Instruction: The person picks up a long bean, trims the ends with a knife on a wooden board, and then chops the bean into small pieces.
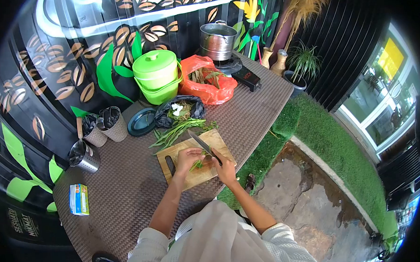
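Observation:
My right hand [224, 167] is wrapped round the black handle of a knife [200, 141], whose blade points up and left over the wooden cutting board [173, 154]. Just left of it, my left hand [189, 159] has its fingers closed near the blade; what they hold is too small to make out. Cut green pieces [197, 165] lie on the board between my hands. Long green stalks [171, 134] rest on the table behind the board, beside a black plastic bag [162, 120] holding greens and something white.
Behind stand a lime-green lidded container [155, 70], a red plastic bag [223, 94] with leafy stems, and a metal pot [218, 41] on a portable stove [246, 78]. On the left are a dark plate [141, 122], utensil holders [112, 124] and a small box [79, 200].

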Demonstrator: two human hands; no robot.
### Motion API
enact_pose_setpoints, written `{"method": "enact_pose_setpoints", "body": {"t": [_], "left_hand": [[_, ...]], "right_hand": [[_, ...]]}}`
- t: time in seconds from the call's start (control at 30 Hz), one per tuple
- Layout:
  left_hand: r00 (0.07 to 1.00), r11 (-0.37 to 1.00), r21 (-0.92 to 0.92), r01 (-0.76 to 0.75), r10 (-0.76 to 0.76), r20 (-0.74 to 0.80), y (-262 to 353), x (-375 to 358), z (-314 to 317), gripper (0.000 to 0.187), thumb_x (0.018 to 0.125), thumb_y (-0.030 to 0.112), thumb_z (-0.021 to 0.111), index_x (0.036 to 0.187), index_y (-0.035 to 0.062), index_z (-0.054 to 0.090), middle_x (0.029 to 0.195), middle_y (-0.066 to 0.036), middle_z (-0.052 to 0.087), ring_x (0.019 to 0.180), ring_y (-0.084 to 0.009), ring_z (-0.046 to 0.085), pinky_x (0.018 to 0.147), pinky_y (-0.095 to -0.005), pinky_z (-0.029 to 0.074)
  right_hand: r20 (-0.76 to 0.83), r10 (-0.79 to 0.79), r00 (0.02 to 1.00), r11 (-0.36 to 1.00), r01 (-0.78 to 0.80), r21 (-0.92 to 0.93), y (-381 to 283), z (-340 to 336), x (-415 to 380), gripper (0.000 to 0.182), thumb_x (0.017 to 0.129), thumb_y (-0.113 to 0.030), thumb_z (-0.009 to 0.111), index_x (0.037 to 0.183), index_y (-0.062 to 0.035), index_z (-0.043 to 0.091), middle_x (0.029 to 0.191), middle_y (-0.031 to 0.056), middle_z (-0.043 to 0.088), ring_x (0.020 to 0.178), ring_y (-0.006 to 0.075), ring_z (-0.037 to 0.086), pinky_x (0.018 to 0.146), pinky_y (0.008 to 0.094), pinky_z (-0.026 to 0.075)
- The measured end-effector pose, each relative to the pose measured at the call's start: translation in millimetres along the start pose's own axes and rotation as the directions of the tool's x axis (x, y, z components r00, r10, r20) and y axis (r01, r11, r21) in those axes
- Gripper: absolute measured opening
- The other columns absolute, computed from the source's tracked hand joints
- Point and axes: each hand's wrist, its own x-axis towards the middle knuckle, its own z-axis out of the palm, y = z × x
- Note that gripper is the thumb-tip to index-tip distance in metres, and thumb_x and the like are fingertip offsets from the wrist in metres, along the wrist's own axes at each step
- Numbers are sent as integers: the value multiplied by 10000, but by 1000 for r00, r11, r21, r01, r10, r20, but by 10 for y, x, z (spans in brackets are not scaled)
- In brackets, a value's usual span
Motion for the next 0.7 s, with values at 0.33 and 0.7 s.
{"method": "enact_pose_setpoints", "body": {"t": [0.33,0.7], "left_hand": [[992,989,-85,124,-126,-12,-22,16,61,286,711,-33,729,974,-98,634,890,-144,667,781,-169,645,719,-258,521],[978,962,-186,201,-208,-23,-36,-113,29,291,801,-15,661,1068,-101,580,963,-154,644,855,-190,646,747,-276,544]], "right_hand": [[-112,-78,991,923,29,-383,-65,175,-23,421,898,-206,534,1318,-193,495,848,173,616,807,350,580,767,427,460],[21,9,1000,994,-7,-107,492,118,382,472,914,-213,474,1382,-215,411,765,181,625,680,288,612,645,398,470]]}}
